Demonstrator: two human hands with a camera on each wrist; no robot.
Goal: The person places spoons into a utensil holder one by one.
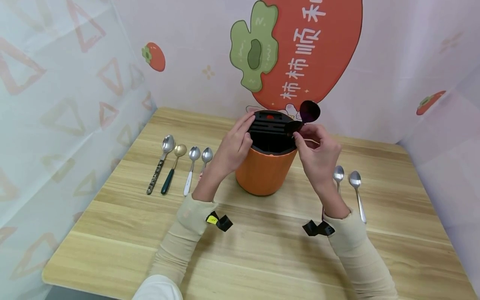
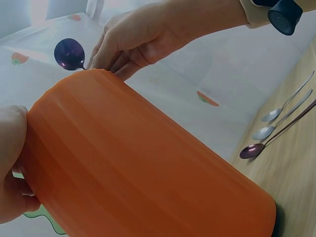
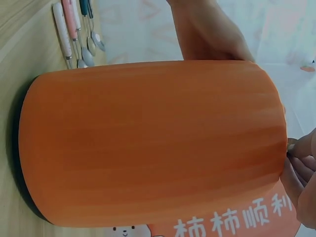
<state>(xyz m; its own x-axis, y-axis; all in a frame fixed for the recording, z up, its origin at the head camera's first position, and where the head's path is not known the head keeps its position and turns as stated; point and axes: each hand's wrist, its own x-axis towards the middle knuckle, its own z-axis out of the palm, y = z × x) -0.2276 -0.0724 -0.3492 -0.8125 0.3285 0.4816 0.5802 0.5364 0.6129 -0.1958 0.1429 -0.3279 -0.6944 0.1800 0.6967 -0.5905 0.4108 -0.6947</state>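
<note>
An orange holder (image 1: 264,173) with a black slotted insert (image 1: 271,127) stands upright on the table. My left hand (image 1: 234,146) rests on its left rim, fingers straight along the top edge. Over the right rim, my right hand (image 1: 318,150) pinches a dark purple spoon (image 1: 310,111), bowl up. A second dark rounded shape (image 1: 293,126) shows just below that bowl, beside my fingertips. The left wrist view shows the raised bowl (image 2: 69,53) beyond the rim; the holder hides the handle. In the right wrist view the holder (image 3: 153,143) fills the middle.
Left of the holder lie a spoon with a speckled handle (image 1: 155,177), a green-handled spoon (image 1: 168,180), a white-handled one (image 1: 188,181) and a pink-handled one (image 3: 70,19). On the right lie two silver spoons (image 1: 355,179) and a purple spoon (image 2: 252,150). Printed cloth walls surround the table.
</note>
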